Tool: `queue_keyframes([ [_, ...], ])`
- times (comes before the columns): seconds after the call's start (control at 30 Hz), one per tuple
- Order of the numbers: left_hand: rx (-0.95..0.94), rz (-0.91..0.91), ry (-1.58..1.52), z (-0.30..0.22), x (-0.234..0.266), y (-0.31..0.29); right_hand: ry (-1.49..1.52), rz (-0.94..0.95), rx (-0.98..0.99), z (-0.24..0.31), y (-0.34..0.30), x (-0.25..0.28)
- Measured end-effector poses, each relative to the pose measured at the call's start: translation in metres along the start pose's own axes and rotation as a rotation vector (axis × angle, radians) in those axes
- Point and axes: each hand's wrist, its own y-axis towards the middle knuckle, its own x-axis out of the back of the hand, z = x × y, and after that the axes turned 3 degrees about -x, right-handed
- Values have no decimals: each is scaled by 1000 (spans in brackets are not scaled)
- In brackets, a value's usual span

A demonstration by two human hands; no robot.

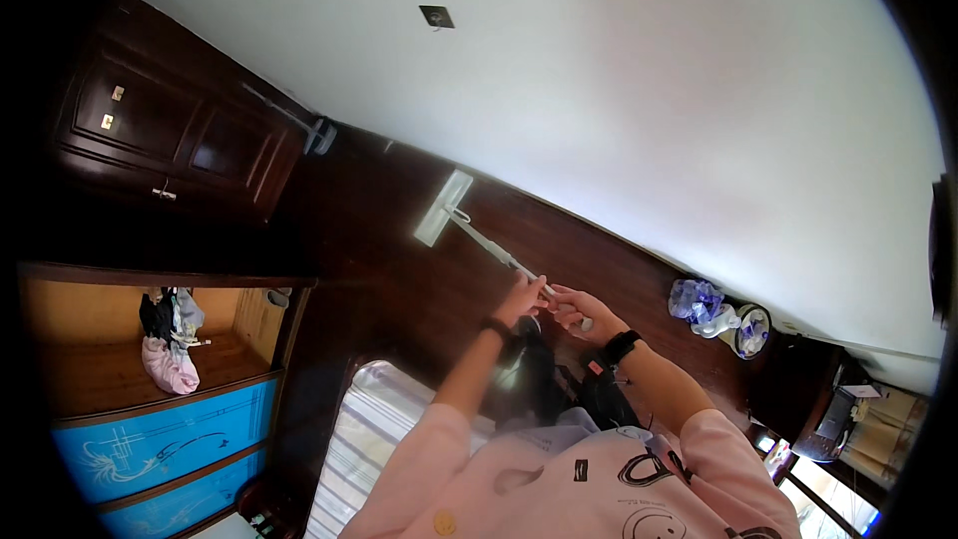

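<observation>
A flat mop (443, 210) with a white rectangular head lies against the dark wooden floor, and its pale pole slants up toward me. My left hand (521, 300) is closed around the pole. Just to the right, my right hand (587, 311) grips the pole close to its top end, where the knob pokes out past the fingers. The two hands are almost touching. The mop head rests flat a short way from the foot of the white wall (619, 120).
On the left stand a dark wooden door (150, 130) and an open wardrobe (90, 329) with hanging clothes and blue panels. A striped mattress (364, 429) borders the floor nearby. Along the wall at right are plastic bags (696, 299), a bin (750, 331) and dark furniture (798, 379).
</observation>
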Motion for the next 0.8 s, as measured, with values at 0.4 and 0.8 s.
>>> queue_keyframes([
  [0.4,-622,-118,1032,28,-178,15,-345,-269,133,82,-201,92],
  [0.8,-793,-198,1113,2,-299,19,-1200,-446,315,122,-325,68],
])
